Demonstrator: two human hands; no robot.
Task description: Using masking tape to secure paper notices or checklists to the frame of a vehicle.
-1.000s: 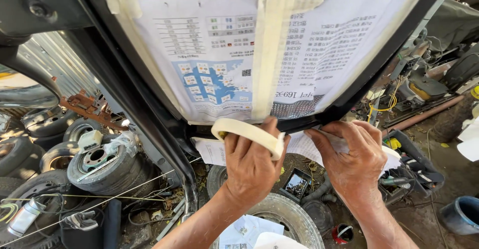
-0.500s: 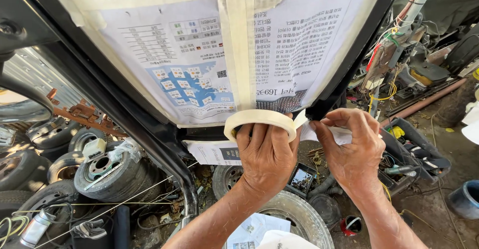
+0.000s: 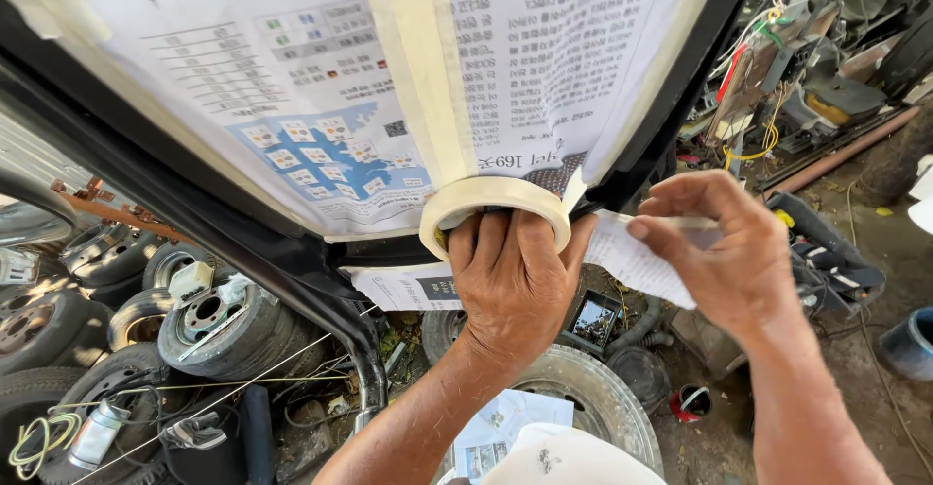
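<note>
Two hands tape newspaper over a car window.

The left hand (image 3: 510, 286) has its fingers hooked through a roll of masking tape (image 3: 494, 205), gripping it against the lower edge of the newspaper (image 3: 292, 106). The right hand (image 3: 724, 257) is curled, thumb and fingers pinching the pulled strip of tape (image 3: 671, 222) just beside the roll. A taped seam runs up the paper, framed by the black window frame (image 3: 194, 218). Old tyres (image 3: 219, 325) lie below.
</note>
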